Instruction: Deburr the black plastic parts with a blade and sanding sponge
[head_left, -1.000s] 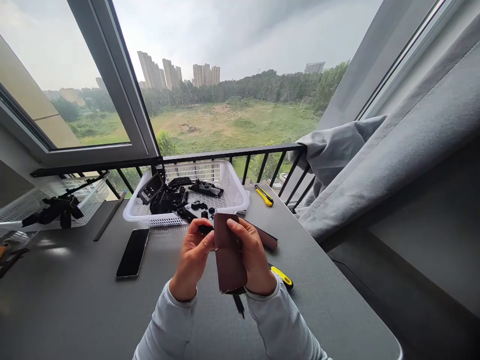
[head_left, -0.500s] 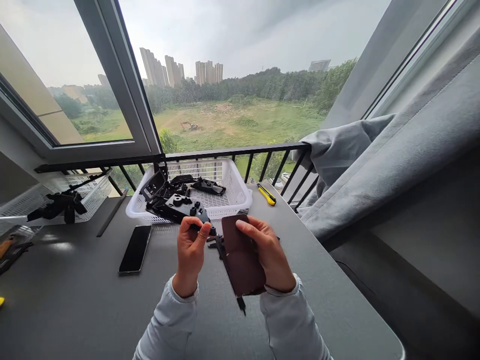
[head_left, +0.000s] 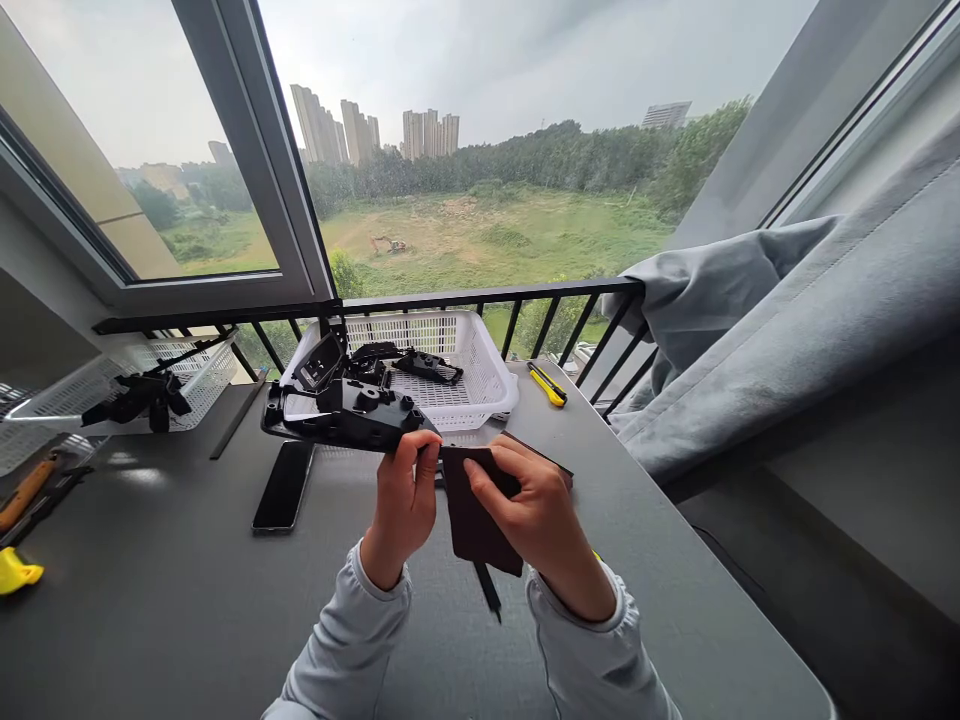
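Note:
My left hand (head_left: 406, 503) pinches the right end of a long black plastic part (head_left: 360, 412), which extends leftward in front of the basket. My right hand (head_left: 534, 500) grips a dark brown sheet of sandpaper (head_left: 480, 530), thumb and fingers closed over its upper part. The sheet's top left corner meets the end of the plastic part, close to my left fingertips. Below the sandpaper a thin black tool (head_left: 487, 592) lies on the table, mostly covered. Another dark brown flat piece (head_left: 541, 452) shows behind my right hand.
A white basket (head_left: 491, 385) with black plastic parts stands by the railing; a second basket (head_left: 214, 380) is at left. A phone (head_left: 283, 487), a yellow utility knife (head_left: 547, 385), a dark flat strip (head_left: 238, 415) and a yellow object (head_left: 16, 572) lie on the table (head_left: 195, 620).
My left hand has tilted the plastic part more level and swung it left, clear of the basket's contents. The sandpaper has turned and moved up against the part's end. The view has shifted slightly.

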